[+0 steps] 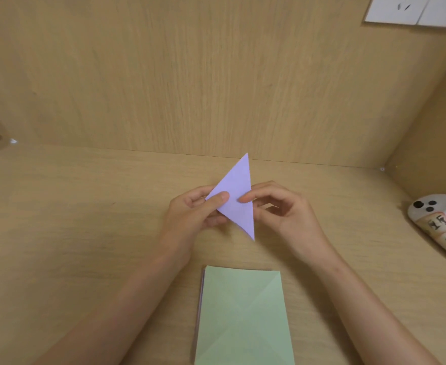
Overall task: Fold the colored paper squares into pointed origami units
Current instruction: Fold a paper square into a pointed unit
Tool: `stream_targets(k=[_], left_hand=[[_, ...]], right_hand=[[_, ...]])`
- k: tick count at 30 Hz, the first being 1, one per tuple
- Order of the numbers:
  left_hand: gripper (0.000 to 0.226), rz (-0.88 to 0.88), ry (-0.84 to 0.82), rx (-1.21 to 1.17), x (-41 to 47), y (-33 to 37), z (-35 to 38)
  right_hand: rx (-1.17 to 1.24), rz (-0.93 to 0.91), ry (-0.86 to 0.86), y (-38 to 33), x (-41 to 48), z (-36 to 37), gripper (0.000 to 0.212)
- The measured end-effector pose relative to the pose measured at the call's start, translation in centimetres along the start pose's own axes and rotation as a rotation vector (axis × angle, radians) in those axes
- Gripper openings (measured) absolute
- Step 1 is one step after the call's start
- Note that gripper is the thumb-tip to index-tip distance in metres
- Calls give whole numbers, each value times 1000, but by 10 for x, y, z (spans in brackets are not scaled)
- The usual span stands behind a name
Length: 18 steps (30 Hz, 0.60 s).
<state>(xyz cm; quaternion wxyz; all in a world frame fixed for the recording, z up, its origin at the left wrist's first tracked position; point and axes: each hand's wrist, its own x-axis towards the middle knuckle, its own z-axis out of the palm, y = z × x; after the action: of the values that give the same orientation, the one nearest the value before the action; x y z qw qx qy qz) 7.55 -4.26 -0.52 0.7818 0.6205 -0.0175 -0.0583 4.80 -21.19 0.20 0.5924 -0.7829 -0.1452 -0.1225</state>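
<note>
A lilac paper (239, 192), folded into a triangle, is held above the wooden desk with one point up and one point down. My left hand (194, 214) pinches its left corner, thumb on top and fingers behind. My right hand (279, 209) pinches the right edge between thumb and forefinger, its other fingers loosely curled. Near the front of the desk lies a stack of paper squares (243, 317) with a creased pale green sheet on top.
The wooden desk (84, 219) is closed in by a back panel and side walls. A white handheld controller with taped labels (437, 222) lies at the right wall. A white socket plate (416, 10) is fixed at the top right.
</note>
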Motion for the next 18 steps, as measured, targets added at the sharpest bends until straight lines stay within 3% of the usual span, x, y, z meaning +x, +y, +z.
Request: stream_targets(k=[4, 7, 10, 13, 18], left_hand=[[20, -17, -116, -83, -4, 4, 2], [21, -18, -205, -103, -7, 7, 5], [23, -10, -260, -89, -10, 7, 8], [24, -7, -268, -28, -9, 5, 8], [36, 44, -162, 36, -7, 6, 7]], right_hand=[[135, 68, 115, 0, 2, -1, 8], [291, 135, 203, -1, 3, -2, 21], [376, 168, 244, -2, 3, 0, 20], [433, 189, 278, -1, 5, 0, 12], [388, 202, 245, 0, 6, -3, 18]])
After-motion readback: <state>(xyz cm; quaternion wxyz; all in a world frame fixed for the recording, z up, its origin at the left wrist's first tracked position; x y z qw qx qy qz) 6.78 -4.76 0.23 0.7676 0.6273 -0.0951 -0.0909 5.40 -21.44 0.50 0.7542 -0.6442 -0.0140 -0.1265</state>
